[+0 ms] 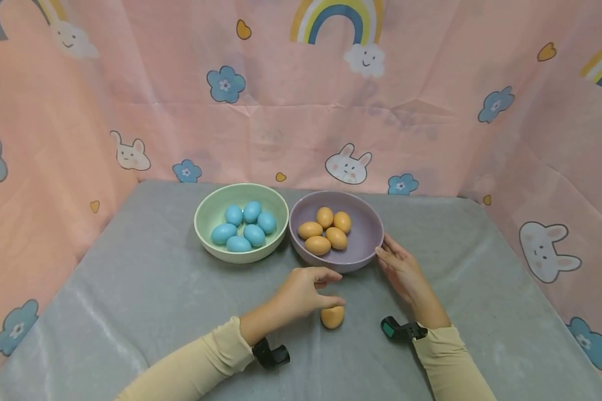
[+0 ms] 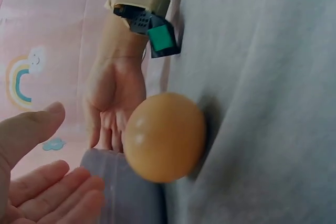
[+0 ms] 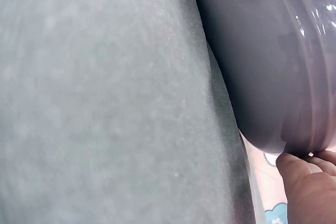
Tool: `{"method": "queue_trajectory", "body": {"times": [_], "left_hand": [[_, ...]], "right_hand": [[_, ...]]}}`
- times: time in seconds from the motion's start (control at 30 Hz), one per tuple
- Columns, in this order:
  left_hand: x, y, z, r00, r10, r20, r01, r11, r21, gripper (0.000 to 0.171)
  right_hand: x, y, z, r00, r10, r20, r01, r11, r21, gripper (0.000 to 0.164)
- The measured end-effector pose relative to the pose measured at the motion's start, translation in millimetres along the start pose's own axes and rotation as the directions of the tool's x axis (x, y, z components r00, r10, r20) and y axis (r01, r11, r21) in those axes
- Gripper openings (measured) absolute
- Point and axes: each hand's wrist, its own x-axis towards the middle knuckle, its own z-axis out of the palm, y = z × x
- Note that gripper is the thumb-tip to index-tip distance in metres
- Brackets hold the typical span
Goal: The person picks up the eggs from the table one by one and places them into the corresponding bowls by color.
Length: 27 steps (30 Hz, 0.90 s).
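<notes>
On the grey cloth in front of the bowls sits a single orange-brown egg (image 1: 333, 317), large in the left wrist view (image 2: 165, 137). My left hand (image 1: 308, 292) hovers right by it, thumb and fingers spread apart with nothing between them; the thumb overlaps the egg's top in the head view. With my right hand (image 1: 406, 275) I hold the purple bowl (image 1: 366, 228) at its right side, thumb at the rim and fingers (image 3: 302, 169) against the outer wall. Inside that bowl lie several orange-brown eggs (image 1: 336, 238).
Left of the purple bowl, close beside it, stands a pale green bowl (image 1: 205, 203) with several blue eggs (image 1: 238, 244) in it. A pink patterned curtain (image 1: 281, 128) rises behind and at both sides of the grey-covered table (image 1: 130, 289).
</notes>
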Motion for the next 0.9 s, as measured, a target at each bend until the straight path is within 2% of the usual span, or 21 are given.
{"method": "queue_trajectory", "body": {"times": [0.23, 0.43, 0.7, 0.9], "left_hand": [[-4.8, -5.6, 9.7, 0.998, -0.067, 0.017, 0.064, 0.986, 0.153, 0.057], [-7.7, -8.0, 13.4, 0.993, -0.117, 0.036, 0.109, 0.980, 0.166, 0.061], [-9.8, -11.3, 16.9, 0.997, -0.071, 0.039, 0.061, 0.974, 0.218, 0.057], [-9.2, -14.5, 18.3, 0.998, -0.059, 0.037, 0.050, 0.974, 0.223, 0.054]], "right_hand": [[0, 0, -1, 1.000, -0.004, 0.002, 0.004, 1.000, -0.007, 0.069], [1, 0, 0, 1.000, -0.012, 0.003, 0.012, 1.000, -0.005, 0.069], [-1, -1, 1, 1.000, 0.008, -0.010, -0.008, 1.000, -0.010, 0.070], [-1, -1, 1, 1.000, 0.007, -0.004, -0.007, 1.000, -0.015, 0.069]]}}
